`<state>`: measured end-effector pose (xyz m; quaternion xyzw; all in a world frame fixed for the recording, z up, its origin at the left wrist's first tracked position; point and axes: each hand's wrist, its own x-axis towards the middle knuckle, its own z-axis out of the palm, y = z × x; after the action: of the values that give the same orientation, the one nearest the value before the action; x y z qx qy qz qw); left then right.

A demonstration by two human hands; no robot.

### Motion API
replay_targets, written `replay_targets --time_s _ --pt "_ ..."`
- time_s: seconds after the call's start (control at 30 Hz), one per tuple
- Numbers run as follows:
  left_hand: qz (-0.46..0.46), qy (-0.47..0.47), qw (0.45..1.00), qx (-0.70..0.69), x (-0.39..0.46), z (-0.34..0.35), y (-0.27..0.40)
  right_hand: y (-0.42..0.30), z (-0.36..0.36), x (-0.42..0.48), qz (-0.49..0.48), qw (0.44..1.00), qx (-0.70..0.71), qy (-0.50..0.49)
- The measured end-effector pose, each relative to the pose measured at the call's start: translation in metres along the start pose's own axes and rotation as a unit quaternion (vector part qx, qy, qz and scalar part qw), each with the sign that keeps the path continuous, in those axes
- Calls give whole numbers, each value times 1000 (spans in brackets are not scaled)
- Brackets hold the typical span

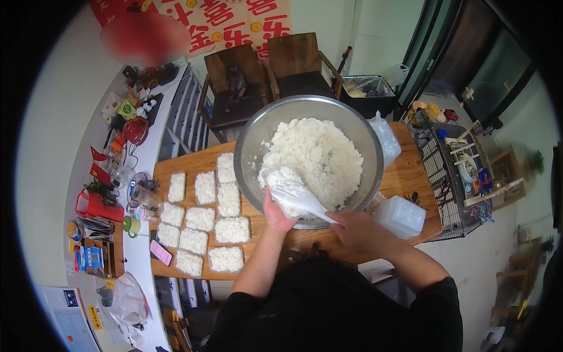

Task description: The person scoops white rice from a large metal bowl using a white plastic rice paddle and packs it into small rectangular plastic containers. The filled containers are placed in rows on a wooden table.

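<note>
A wide stainless steel basin holds a large heap of cooked white rice. My left hand grips a clear plastic container over the basin's near side, with rice in it. A white rice paddle is held by its handle in my right hand. Its broad blade lies over the container's rice, pointing to the upper left. Left of the basin, several rice-filled clear containers sit on the wooden table.
Stacked empty plastic containers stand on the table's right side, below a clear plastic bag. A pink-screened phone lies at the left edge. Two wooden chairs are behind the basin. A wire cage adjoins the right end.
</note>
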<state>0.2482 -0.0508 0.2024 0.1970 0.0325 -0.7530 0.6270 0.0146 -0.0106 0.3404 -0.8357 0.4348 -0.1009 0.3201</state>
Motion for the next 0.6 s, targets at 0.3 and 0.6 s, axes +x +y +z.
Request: replay_targets --time_s 0.3,0.6 --pt "31 -50 997 -45 3 -4 9 17 3 -20 -3 998 -38 47" --pt "36 -62 996 -44 6 -2 19 27 -41 -22 -18 988 -146 41"
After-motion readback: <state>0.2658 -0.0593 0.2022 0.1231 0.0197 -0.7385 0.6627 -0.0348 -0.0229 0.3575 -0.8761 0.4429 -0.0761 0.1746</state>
